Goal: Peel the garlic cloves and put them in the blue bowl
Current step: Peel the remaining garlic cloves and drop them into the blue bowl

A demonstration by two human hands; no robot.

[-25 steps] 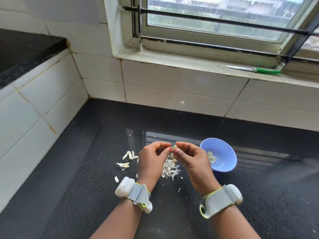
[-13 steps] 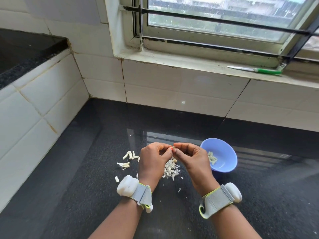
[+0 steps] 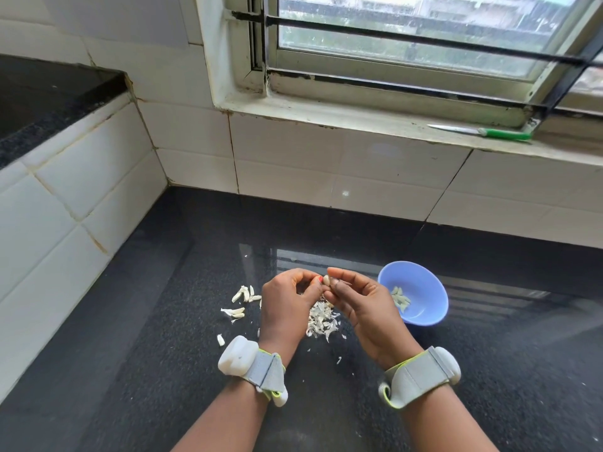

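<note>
My left hand (image 3: 287, 301) and my right hand (image 3: 362, 305) meet above the black counter, and both pinch one small pale garlic clove (image 3: 326, 279) between their fingertips. Most of the clove is hidden by the fingers. Under the hands lies a heap of papery garlic skins (image 3: 321, 321). Several unpeeled cloves (image 3: 243, 300) lie on the counter to the left of my left hand. The blue bowl (image 3: 421, 288) stands just right of my right hand, with several peeled cloves (image 3: 400, 298) inside it.
The black granite counter (image 3: 163, 353) meets white tiled walls at the left and back. A green-handled knife (image 3: 483, 132) lies on the window sill at the upper right. A raised dark ledge (image 3: 49, 93) sits at the far left.
Both hands have stayed together over the skin heap, working the same clove with small finger moves. The bowl and loose cloves have not moved.
</note>
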